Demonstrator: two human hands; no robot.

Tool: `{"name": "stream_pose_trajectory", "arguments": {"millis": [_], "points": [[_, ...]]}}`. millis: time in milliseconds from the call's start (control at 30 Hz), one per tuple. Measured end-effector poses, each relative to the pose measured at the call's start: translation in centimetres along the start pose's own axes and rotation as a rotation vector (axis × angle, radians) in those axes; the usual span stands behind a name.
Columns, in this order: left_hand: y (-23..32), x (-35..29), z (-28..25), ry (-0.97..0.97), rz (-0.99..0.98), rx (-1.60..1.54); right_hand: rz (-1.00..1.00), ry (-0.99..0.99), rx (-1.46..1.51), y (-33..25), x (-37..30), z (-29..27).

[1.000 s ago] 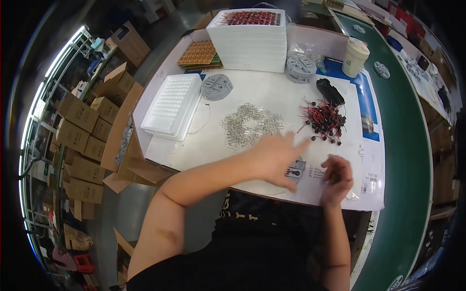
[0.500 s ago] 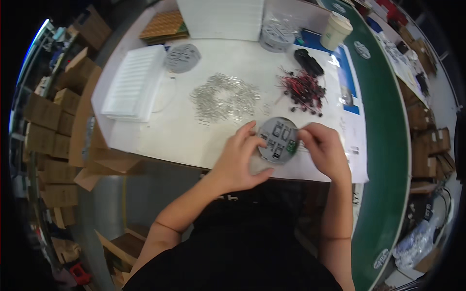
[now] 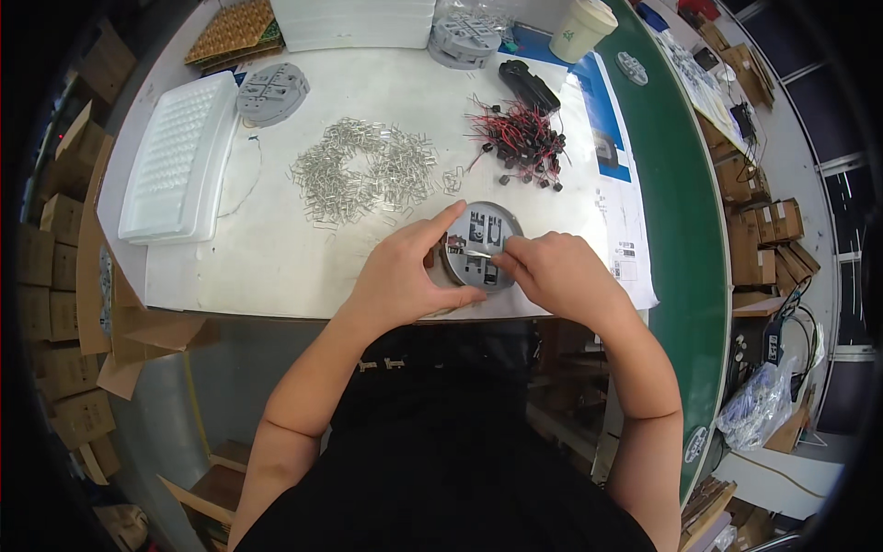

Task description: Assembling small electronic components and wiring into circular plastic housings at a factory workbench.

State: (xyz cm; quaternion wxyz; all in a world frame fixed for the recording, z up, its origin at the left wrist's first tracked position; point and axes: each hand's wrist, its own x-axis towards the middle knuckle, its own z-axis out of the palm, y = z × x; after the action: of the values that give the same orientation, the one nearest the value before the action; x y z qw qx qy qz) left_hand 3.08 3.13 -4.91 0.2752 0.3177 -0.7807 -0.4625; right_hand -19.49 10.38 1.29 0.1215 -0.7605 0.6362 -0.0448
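A grey round plate with cut-out pockets point(image 3: 498, 224) stands near the front edge of the white worktop. My left hand point(image 3: 397, 276) curves round its left side, with thumb and forefinger at the rim. Over the plate, my right hand point(image 3: 561, 274) pinches a slim silvery tool point(image 3: 475, 254) whose tip points left. By that tip, at the left pocket, is a small dark and reddish part point(image 3: 455, 244); its kind cannot be made out. The ends of my right fingers are partly hidden.
Behind the plate lie a heap of bent silver wire pieces point(image 3: 368, 170) and a bundle of red-wired black components point(image 3: 524, 143). Farther off are a black object point(image 3: 530, 86), a lidded cup point(image 3: 583, 29), stacked grey discs point(image 3: 464, 41), another grey disc point(image 3: 273, 93) and white trays point(image 3: 179, 156).
My right hand has moved from the plate's right edge to over its middle, where the silvery tool now shows. My left hand has closed in round the rim. The whole view has shifted.
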Motion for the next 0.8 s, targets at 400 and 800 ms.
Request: {"name": "stream_pose_trajectory", "arguments": {"millis": [400,800], "points": [[-0.2,0.0,-0.1,-0.009,-0.013,0.049,-0.056,-0.015,0.025,0.3,0.9,0.5],[0.0,0.1,0.2,-0.007,-0.014,-0.017,-0.013,-0.091,-0.015,-0.3,1.5,0.3]]}}
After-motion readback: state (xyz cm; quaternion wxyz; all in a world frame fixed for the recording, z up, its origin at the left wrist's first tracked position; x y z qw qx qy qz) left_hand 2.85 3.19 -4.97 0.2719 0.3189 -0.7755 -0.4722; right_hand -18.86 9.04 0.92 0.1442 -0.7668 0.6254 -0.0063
